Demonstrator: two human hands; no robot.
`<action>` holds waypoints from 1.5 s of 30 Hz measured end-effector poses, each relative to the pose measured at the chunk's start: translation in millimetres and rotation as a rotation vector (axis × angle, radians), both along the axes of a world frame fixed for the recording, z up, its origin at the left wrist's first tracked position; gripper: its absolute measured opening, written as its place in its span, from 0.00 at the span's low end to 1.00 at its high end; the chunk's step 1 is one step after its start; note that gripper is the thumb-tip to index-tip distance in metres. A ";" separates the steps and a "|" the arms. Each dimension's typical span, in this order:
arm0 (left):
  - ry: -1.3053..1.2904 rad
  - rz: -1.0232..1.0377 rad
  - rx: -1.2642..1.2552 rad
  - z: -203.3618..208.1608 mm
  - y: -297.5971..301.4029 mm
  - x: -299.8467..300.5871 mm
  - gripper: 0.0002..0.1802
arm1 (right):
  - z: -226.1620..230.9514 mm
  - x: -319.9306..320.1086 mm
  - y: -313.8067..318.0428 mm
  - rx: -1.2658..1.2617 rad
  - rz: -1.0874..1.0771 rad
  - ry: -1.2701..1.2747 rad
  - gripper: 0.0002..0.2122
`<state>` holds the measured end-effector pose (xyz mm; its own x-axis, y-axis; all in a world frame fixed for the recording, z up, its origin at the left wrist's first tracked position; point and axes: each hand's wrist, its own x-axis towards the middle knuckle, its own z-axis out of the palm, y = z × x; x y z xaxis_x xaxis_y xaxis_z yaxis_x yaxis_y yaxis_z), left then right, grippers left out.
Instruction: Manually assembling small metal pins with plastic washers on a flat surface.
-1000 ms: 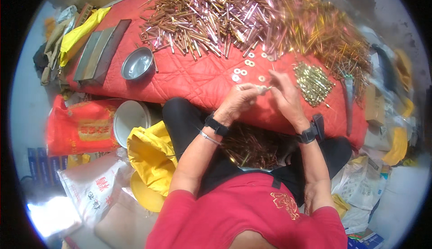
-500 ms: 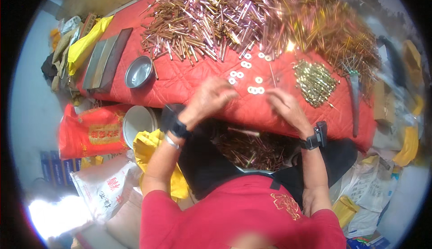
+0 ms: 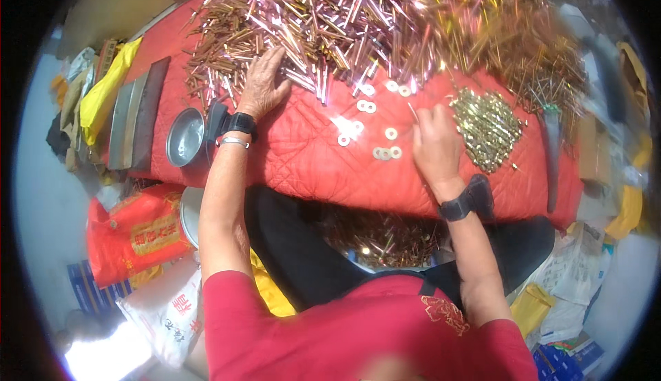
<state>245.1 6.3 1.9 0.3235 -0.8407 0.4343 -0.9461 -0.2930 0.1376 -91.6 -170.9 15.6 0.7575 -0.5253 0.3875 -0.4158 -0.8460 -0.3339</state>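
My left hand (image 3: 261,83) rests with fingers stretched out at the near left edge of a big pile of copper-coloured metal tubes (image 3: 303,43), touching some of them. My right hand (image 3: 438,141) is closed over the red quilted cloth (image 3: 310,160), and a thin metal rod (image 3: 412,111) sticks out beside its fingers. Left of it, several flat pale washers (image 3: 391,134) lie singly and in small groups between the two hands. Just right of that hand is a heap of small brass-coloured pieces (image 3: 487,131).
A round metal bowl (image 3: 186,138) stands left of my left forearm, beside grey metal bars (image 3: 141,122). At the right lies a long tapered grey tool (image 3: 553,157). More metal pieces (image 3: 385,240) fill a container between my legs. A red bag (image 3: 141,233) sits lower left.
My left hand has moved forward and left to the tube pile. My right hand has closed at the thin rod that lay on the cloth. The view has shifted slightly.
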 end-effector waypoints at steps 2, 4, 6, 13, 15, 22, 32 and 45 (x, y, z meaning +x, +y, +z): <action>-0.052 0.042 -0.047 -6.1 -4.4 -4.1 0.36 | 0.6 0.3 -9.0 -0.003 0.016 -0.013 0.07; -0.112 0.135 0.002 -6.5 -15.5 -7.4 0.32 | 2.3 -5.0 -16.7 0.079 0.021 -0.079 0.07; -0.101 0.179 0.022 -7.5 -25.1 -4.7 0.30 | 11.1 -14.1 -17.3 0.193 0.015 -0.093 0.06; -0.240 0.251 -0.183 -27.0 -25.5 2.8 0.21 | 24.6 -53.6 -8.6 0.754 0.070 -0.098 0.10; -0.223 0.182 -0.186 -19.6 -31.6 -2.3 0.18 | 22.3 -55.7 -3.0 0.676 0.104 -0.067 0.09; -0.173 0.222 -0.317 1.1 -63.5 -47.0 0.22 | 17.4 -48.0 14.9 0.300 0.330 -0.120 0.06; 2.154 0.486 -1.060 40.1 -93.3 -73.4 0.14 | 4.8 -30.5 9.5 0.019 0.361 0.020 0.04; 2.382 -0.191 -0.765 4.9 -79.8 -178.5 0.09 | 31.7 -34.3 -0.2 1.200 0.188 -0.645 0.04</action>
